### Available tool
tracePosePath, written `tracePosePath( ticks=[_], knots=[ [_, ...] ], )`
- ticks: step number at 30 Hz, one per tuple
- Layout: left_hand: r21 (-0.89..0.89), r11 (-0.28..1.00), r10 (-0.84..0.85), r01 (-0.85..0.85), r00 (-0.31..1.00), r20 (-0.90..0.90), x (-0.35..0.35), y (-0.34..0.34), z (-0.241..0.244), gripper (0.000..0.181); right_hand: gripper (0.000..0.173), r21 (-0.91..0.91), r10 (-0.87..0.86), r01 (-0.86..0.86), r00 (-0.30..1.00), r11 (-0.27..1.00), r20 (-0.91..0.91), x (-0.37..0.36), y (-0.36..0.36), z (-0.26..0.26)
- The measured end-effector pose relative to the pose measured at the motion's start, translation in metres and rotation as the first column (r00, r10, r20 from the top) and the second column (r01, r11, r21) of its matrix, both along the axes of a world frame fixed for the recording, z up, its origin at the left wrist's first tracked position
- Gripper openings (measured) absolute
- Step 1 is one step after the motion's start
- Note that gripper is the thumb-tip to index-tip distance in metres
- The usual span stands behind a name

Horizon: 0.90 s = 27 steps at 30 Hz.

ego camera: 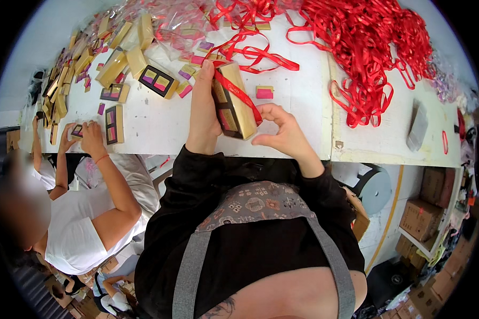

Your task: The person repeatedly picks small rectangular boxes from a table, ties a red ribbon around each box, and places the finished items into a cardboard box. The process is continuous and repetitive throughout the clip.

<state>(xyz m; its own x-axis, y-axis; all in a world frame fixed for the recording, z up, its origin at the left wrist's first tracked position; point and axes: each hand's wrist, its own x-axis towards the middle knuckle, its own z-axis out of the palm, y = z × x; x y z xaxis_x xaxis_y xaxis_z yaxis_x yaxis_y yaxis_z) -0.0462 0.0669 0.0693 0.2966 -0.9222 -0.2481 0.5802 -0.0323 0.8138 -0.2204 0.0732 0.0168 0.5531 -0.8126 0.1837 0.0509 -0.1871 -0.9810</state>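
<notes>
My left hand point(204, 111) grips a gold gift box point(241, 103) by its left side, tilted above the white table. Its dark-framed front has windows showing coloured pieces inside. A red printed ribbon point(234, 88) runs diagonally over the box from its top left to its right edge. At that edge the curled fingers of my right hand point(281, 127) touch the ribbon, with the thumb held apart below. Whether the fingers grip the ribbon is hard to see. Just beyond lies a small gold-and-pink piece point(264, 92) on the table.
Loose red ribbons point(269, 56) lie behind the box, and a big ribbon heap point(359, 44) covers the back right. Several gold boxes point(158, 81) spread leftward. A co-worker's hands point(90, 137) hold a small item at left. A clear plastic block point(417, 125) rests near the right end.
</notes>
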Motion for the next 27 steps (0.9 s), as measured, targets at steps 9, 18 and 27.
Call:
tracePosePath(
  ticks=[9,18,27],
  knots=[
    [-0.193,0.954,-0.154,0.227,0.930,0.334,0.007,0.004,0.009,0.072,0.031,0.324,0.048,-0.128,0.968,0.937,0.245,0.002,0.006,-0.011],
    [-0.193,0.959,-0.163,0.206,0.963,0.215,0.002,0.000,0.004,0.063,0.022,-0.123,-0.213,0.208,0.977,0.970,-0.031,-0.008,0.013,0.012],
    [-0.163,0.935,-0.251,0.317,0.910,0.329,0.001,0.002,-0.006,0.062,0.010,-0.221,-0.228,0.266,0.956,0.938,0.183,-0.009,0.013,0.043]
  ],
)
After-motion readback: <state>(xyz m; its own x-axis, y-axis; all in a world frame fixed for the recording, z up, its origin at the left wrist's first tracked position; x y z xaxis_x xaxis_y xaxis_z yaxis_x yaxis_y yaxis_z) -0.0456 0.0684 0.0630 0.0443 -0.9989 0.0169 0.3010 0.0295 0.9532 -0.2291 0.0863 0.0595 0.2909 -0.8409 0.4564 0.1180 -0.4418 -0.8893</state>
